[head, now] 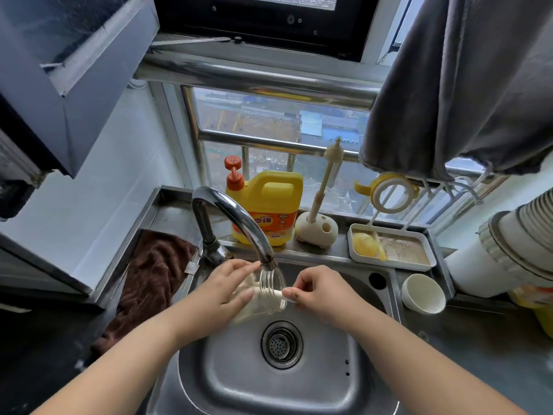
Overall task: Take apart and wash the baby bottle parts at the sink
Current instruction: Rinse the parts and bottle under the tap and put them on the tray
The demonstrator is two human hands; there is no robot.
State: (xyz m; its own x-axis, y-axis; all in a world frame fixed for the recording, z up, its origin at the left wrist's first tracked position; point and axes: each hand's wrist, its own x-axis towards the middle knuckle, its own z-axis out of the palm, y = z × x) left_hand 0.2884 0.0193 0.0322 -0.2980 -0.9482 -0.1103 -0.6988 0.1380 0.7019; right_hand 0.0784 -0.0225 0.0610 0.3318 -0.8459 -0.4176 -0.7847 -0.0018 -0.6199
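A clear baby bottle body (267, 298) lies tilted over the steel sink (335, 381), its threaded open mouth turned up and right, just under the faucet spout (239, 223). My left hand (223, 292) holds the bottle's body from the left with curled fingers. My right hand (321, 295) pinches the bottle's rim at its right edge. A yellow handled collar ring (392, 191) hangs on the drying rack at the back right. A yellow part (365, 244) lies in the white tray (431, 259).
A yellow dish soap jug (269, 208) and a bottle brush (324, 181) in its cream stand sit on the ledge behind the sink. A white bowl (423, 293) is to the right, a brown cloth (149, 277) to the left. A grey towel (466, 85) hangs overhead.
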